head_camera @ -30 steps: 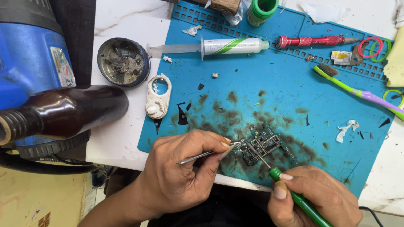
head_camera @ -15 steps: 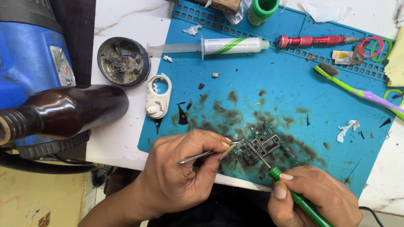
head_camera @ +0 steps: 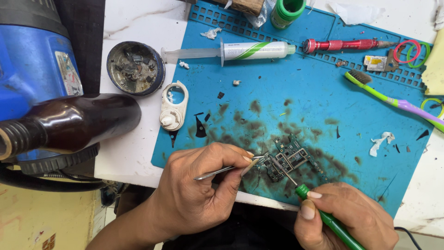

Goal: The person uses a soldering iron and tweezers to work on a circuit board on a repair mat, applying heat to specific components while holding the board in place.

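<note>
While tweezers (head_camera: 226, 170) pinch, circuit board (head_camera: 291, 159) apparently touches them.

Small dark circuit board (head_camera: 290, 159) flat on my sooty blue mat, my tweezers (head_camera: 226, 170) tips at its left edge, my green-handled tool (head_camera: 323, 215) tip on top

White-green labelled syringe (head_camera: 249, 50) atop blue mat (head_camera: 370, 106).

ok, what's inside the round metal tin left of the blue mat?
The round tin sits open on the white table. It holds a dark, grimy heap of small scraps, seemingly chips and metal bits. The heap covers the tin's bottom, so anything beneath stays hidden.
</note>
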